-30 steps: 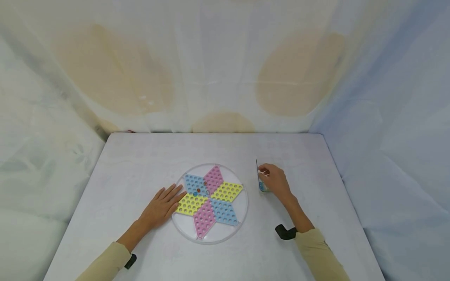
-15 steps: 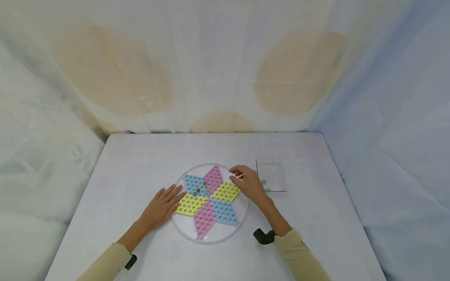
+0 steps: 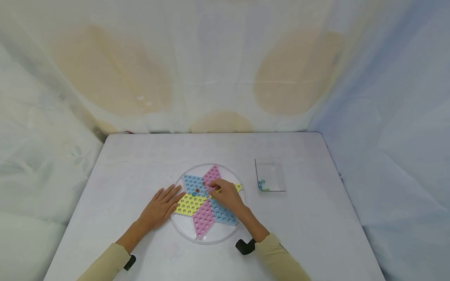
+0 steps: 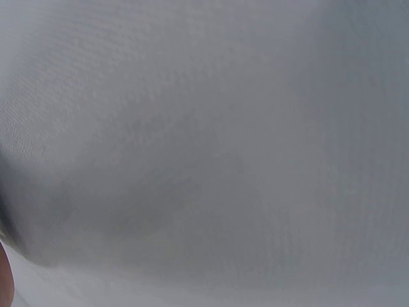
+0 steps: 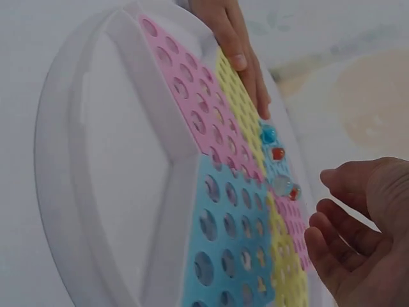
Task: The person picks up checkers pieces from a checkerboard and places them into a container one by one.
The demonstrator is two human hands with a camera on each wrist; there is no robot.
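A round clear-rimmed Chinese checkers board [image 3: 225, 237] with pink, yellow and blue points lies on the table. Several marbles sit in its holes near the middle and in the far-left blue point, among them a blue marble [image 5: 268, 134] and a clear marble [image 5: 282, 185]. My right hand [image 3: 227, 196] is over the board's centre-right, thumb and fingers bent towards each other close to the clear marble. I cannot tell whether a marble is between its fingertips. My left hand [image 3: 160, 207] lies flat, fingers spread, fingertips on the board's left edge.
A clear box [image 3: 274, 175] stands right of the board, with a few blue and green marbles in its near-left corner. The white-covered table [image 3: 316, 242] is enclosed by hanging cloth [image 3: 225, 70] at the back and sides. The left wrist view shows mostly blurred grey cloth.
My right hand has moved left from the clear box, across the board's right edge, to its middle. The left hand has stayed in place at the left edge.
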